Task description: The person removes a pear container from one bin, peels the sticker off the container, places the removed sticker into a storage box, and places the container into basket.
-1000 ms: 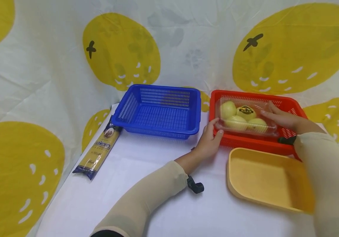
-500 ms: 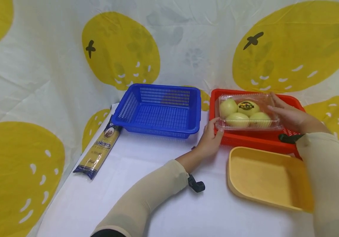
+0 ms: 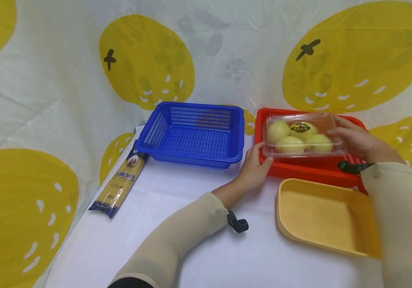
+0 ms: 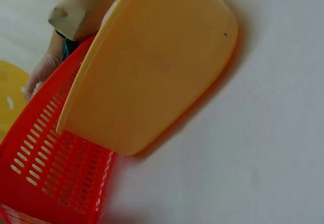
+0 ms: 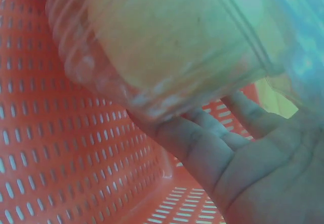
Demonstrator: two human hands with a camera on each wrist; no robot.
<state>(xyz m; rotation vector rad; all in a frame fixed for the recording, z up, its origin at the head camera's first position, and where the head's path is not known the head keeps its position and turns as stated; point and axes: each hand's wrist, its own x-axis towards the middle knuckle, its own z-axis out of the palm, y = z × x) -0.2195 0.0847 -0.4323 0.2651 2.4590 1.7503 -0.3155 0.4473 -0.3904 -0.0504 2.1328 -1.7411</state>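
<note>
My right hand (image 3: 357, 140) grips the right end of a clear plastic fruit box (image 3: 326, 126), with the thumb over its top. Inside are several round, pale yellow-green fruits (image 3: 290, 145), one under a dark label. The box hangs tilted within the red basket (image 3: 310, 168); in the right wrist view, fingers (image 5: 197, 143) support it from below, over the slotted basket floor. At the basket's left front corner, my left hand (image 3: 251, 170) holds the rim, fingertips right beside the box's left end. The left wrist view leaves that hand out of sight.
A yellow-orange tub (image 3: 321, 216) stands in front of the red basket, partly behind the right sleeve. To the left is a blue basket (image 3: 195, 142) with nothing in it. A pasta packet (image 3: 121, 180) lies by the table's left edge. A fruit-print cloth (image 3: 224, 52) hangs behind.
The fruit box has come up from lower in the red basket and tilted toward me, then shifted slightly right with my right hand. My left hand stays at the basket corner.
</note>
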